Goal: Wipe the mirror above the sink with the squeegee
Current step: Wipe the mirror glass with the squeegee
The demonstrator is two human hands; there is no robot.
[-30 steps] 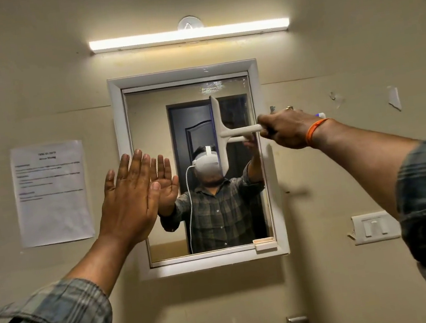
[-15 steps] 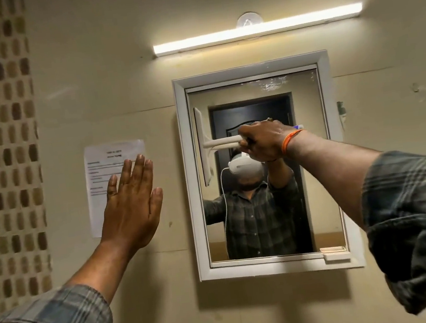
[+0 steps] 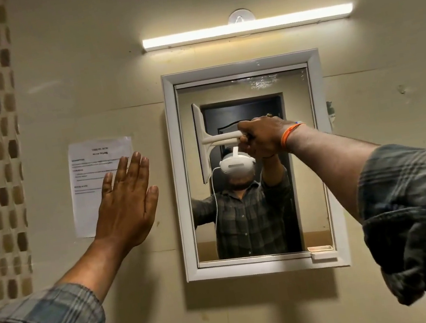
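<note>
The wiping itself is in hand. The right hand [image 3: 263, 138] is clenched round the handle of the white squeegee [image 3: 202, 142], which lies horizontally with its blade standing upright against the glass of the mirror [image 3: 304, 165]. The blade sits near the left edge of the glass, at mid-height to upper height, just beside the white frame [image 3: 180, 176] but apparently not yet touching it. The left hand [image 3: 127, 199] is released, fingers straight and together, held flat toward the wall [image 3: 63, 99] left of the mirror, in front of a printed paper notice [image 3: 86, 178]; whether the palm presses the wall I cannot tell.

Judging by the blade's place, a sideways stroke is close to its left end. A patch of droplets or smears [image 3: 261, 83] shows near the top of the glass, under the tube light [image 3: 245, 27], so that band likely needs a pass. The next move calls for lifting the blade clear, resetting it higher or lower, and keeping its full edge pressed evenly against the glass. The sink is out of view.
</note>
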